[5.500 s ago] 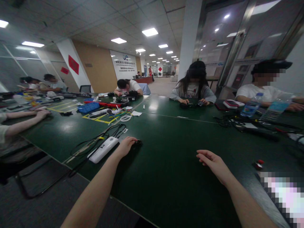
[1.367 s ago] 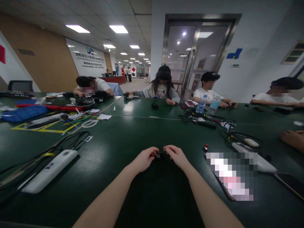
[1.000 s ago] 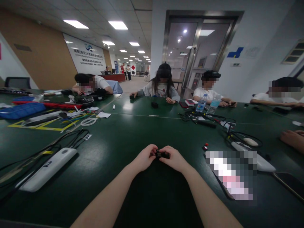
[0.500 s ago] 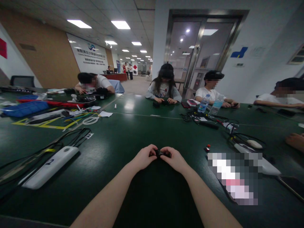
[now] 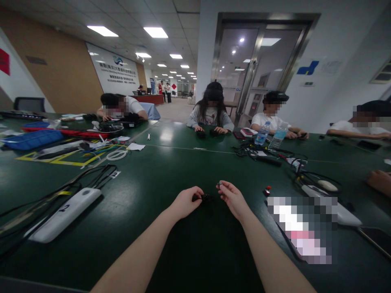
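Note:
My left hand [image 5: 187, 202] is closed on a small black object [image 5: 206, 197], whose right end pokes out past the fingertips; its kind is too dark and small to make out. To the right and slightly higher, my right hand [image 5: 232, 199] pinches a tiny greyish piece [image 5: 219, 184] between thumb and forefinger, apart from the black object. Both hands are just above or at the dark green table [image 5: 165, 175]. A small red and black item [image 5: 267, 190] lies to the right of my right hand.
A white power strip [image 5: 65, 215] with cables lies on the left, a blurred-out phone-like slab [image 5: 301, 232] on the right. Farther back are a blue tray [image 5: 32, 139], a small metal wrench [image 5: 148, 137], two water bottles [image 5: 262, 133] and tangled cables. Several people sit around the table.
My right hand has come off the black object and moved up and right, with a tiny greyish piece now showing in its fingertips. The left hand stays in place.

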The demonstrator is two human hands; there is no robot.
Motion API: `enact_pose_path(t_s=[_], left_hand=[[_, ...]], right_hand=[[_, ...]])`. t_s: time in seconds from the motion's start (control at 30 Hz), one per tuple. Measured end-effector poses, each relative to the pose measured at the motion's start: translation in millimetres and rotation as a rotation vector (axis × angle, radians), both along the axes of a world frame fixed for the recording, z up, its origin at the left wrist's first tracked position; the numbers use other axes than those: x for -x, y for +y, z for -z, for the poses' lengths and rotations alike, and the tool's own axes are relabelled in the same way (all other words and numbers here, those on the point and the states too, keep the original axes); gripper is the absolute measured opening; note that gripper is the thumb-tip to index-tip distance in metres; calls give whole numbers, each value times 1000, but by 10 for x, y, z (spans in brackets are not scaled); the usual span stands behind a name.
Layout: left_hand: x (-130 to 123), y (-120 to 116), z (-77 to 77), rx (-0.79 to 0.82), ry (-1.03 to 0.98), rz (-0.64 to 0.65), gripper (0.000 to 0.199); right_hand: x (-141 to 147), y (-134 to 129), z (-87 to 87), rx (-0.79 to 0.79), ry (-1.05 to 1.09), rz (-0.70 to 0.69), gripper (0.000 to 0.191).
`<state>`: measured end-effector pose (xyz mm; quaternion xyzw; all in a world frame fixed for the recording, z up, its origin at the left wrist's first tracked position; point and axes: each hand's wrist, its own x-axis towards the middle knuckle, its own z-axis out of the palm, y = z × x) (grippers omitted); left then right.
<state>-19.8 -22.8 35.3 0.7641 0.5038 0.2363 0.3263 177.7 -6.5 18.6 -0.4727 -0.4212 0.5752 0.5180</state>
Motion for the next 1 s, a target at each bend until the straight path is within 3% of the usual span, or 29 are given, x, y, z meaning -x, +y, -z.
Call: enact_pose_path(t_s=[0.3, 0.7, 1.0], left_hand=[[2, 2, 2, 14, -18, 9, 20], [16, 33, 63, 30, -109, 84, 22], [23, 57, 70, 92, -148, 36, 24]], right_hand=[[-15, 20, 43, -45, -123, -71, 34], [0, 26, 50, -51, -97, -50, 34], [-13, 19, 48, -61, -86, -44, 29]])
